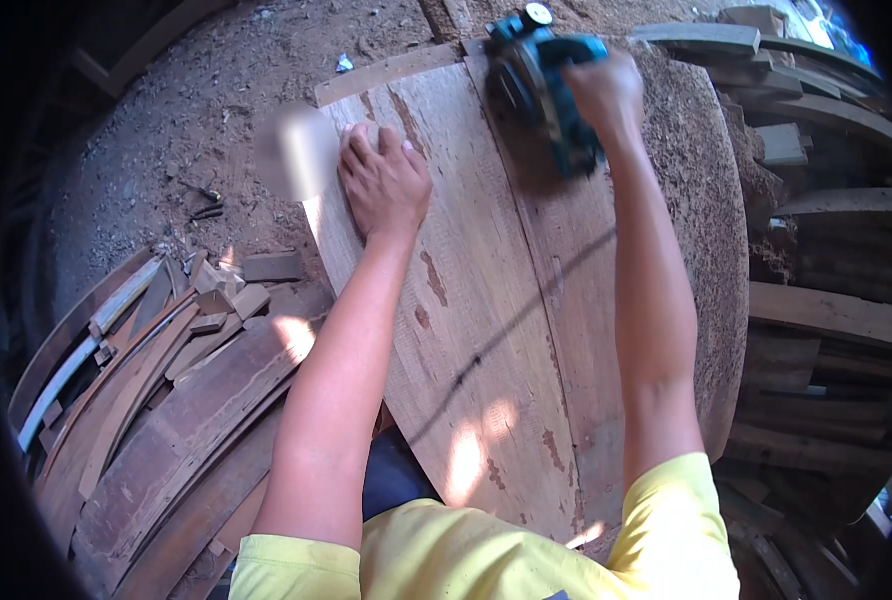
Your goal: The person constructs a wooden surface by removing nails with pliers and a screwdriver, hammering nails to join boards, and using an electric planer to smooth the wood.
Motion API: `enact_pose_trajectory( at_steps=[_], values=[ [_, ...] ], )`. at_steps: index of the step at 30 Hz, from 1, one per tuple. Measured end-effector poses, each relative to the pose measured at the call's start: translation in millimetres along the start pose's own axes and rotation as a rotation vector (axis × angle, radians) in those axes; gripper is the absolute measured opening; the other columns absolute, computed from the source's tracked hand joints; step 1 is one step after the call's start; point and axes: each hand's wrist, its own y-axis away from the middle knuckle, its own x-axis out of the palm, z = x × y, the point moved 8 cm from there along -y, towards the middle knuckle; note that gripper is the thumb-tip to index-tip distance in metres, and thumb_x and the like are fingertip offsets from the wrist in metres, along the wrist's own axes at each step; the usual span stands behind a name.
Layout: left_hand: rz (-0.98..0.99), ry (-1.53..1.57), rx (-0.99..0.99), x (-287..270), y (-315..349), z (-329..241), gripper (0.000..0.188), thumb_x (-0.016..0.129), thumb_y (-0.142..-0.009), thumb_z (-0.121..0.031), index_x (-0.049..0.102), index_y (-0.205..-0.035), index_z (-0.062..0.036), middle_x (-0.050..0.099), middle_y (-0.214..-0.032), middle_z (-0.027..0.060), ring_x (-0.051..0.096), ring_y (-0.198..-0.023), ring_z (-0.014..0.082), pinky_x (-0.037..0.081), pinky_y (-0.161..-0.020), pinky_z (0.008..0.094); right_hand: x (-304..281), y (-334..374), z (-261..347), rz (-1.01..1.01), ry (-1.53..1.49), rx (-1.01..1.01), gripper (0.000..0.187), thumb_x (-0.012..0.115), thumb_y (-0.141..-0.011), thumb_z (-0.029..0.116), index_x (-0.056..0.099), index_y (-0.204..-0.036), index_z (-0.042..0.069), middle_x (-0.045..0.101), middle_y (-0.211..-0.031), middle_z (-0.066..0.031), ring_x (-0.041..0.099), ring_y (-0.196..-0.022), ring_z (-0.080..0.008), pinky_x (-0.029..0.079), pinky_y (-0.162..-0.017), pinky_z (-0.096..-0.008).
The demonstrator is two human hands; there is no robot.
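My right hand [609, 95] is closed around the handle of a teal and black electric hand planer [563, 125], slightly smeared by motion. The planer sits at the far end of the wooden boards, over the seam between two of them. My left hand [386, 182] rests on the pale left board [466, 260], fingers a little bent and apart, near its far left edge. Dark rough patches mark that board. Beside it lies a browner board [591, 350]. Thick shavings [701, 240] cover the surface on the right.
Stacked planks [176, 460] and small offcuts [251, 300] lie at the left. More timber [831, 310] is piled along the right. A thin dark line, a cord or its shadow, crosses the boards. Pliers-like tools [206, 205] lie on the dirt floor [166, 150].
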Motion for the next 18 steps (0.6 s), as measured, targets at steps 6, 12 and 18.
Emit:
enact_pose_trajectory(
  at_steps=[6, 12, 18],
  values=[
    [0.117, -0.010, -0.074, 12, -1, 9, 0.033, 0.057, -0.101, -0.032, 0.059, -0.118, -0.0044, 0.054, -0.136, 0.0201, 0.053, -0.133, 0.0398, 0.041, -0.119, 0.0524, 8, -26, 18, 0.080, -0.061, -0.036, 0.042, 0.079, -0.081, 0.034, 0.079, -0.097, -0.004, 0.078, -0.088, -0.0264, 0.079, -0.086, -0.0394, 0.062, -0.081, -0.0474],
    [0.064, -0.102, -0.040, 12, 3, 16, 0.033, 0.058, -0.101, -0.033, 0.059, -0.117, -0.0044, 0.056, -0.133, 0.0200, 0.057, -0.124, 0.0385, 0.047, -0.111, 0.0515, -77, 138, -46, 0.087, -0.140, -0.113, 0.033, 0.078, -0.082, 0.014, 0.076, -0.112, 0.003, 0.077, -0.094, -0.0230, 0.076, -0.089, -0.0410, 0.059, -0.080, -0.0454],
    [0.026, -0.136, 0.008, 9, 2, 5, 0.030, 0.058, -0.102, -0.031, 0.059, -0.116, -0.0043, 0.056, -0.129, 0.0199, 0.058, -0.124, 0.0395, 0.047, -0.112, 0.0514, -197, 402, -237, 0.124, -0.159, 0.398, 0.061, 0.072, -0.076, 0.000, 0.072, -0.137, 0.001, 0.080, -0.117, -0.0198, 0.077, -0.110, -0.0215, 0.056, -0.099, -0.0349]
  ],
)
